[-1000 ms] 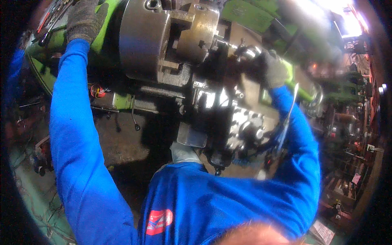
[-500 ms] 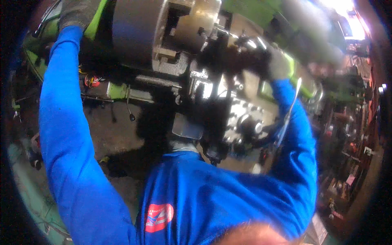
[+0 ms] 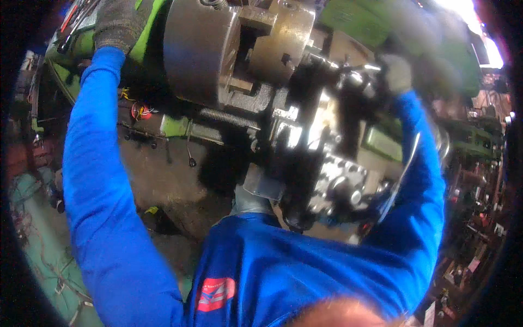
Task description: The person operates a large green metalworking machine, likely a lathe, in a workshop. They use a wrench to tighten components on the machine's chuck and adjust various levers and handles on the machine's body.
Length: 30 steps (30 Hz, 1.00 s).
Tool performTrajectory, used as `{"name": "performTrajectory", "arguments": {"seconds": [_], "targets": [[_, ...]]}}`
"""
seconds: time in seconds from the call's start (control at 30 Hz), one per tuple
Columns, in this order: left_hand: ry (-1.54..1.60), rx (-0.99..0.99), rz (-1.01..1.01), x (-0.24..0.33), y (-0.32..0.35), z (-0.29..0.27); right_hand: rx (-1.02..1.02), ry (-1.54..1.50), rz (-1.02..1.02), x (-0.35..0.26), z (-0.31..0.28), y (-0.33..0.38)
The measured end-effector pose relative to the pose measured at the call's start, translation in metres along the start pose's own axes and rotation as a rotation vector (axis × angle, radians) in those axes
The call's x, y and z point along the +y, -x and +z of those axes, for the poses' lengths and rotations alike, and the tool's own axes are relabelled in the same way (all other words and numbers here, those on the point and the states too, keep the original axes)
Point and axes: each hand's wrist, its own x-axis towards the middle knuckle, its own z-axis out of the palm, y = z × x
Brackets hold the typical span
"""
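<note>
A large metal lathe chuck is at the top, with a stepped, worn metal workpiece or jaw beside it on the right. My left hand, in a dark knitted glove, rests at the green machine housing left of the chuck; its fingers run out past the top edge. My right hand, gloved in grey, is by the shiny tool post, right of the chuck. Blur hides its fingers, and whether it touches the post is unclear. Below the post is the carriage with its bolted block.
A threaded lead screw runs below the chuck, with a black-knobbed lever hanging in front of it. A red button with yellow wires is at left. A pale hose crosses beside my right arm. Cluttered shelving stands far right.
The whole view has shifted, so the machine lies a little further right and lower. Against the tool post, my right hand has moved slightly up and away. My left hand stays by the green housing.
</note>
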Motion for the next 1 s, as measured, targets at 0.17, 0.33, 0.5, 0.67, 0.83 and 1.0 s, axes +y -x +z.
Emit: {"name": "performTrajectory", "arguments": {"seconds": [0.17, 0.33, 0.5, 0.67, 0.83, 1.0], "targets": [[-0.04, 0.003, 0.004, -0.007, 0.003, -0.002, 0.089, -0.093, -0.211, -0.002, -0.002, -0.071], [-0.027, 0.013, 0.018, -0.004, -0.004, 0.006, 0.194, -0.132, -0.314, 0.005, 0.011, -0.09], [-0.036, 0.019, 0.011, -0.004, -0.004, 0.001, 0.151, -0.12, -0.145, 0.011, -0.003, -0.05], [-0.044, 0.026, 0.004, -0.006, 0.0, -0.007, -0.067, -0.472, 0.083, -0.005, -0.018, -0.023], [0.026, 0.061, -0.016, -0.002, -0.003, -0.005, -0.362, -1.048, 0.642, -0.049, -0.055, -0.008], [0.051, 0.074, -0.041, -0.016, 0.003, -0.018, -0.204, -0.345, 0.232, -0.072, -0.039, -0.006]]}}
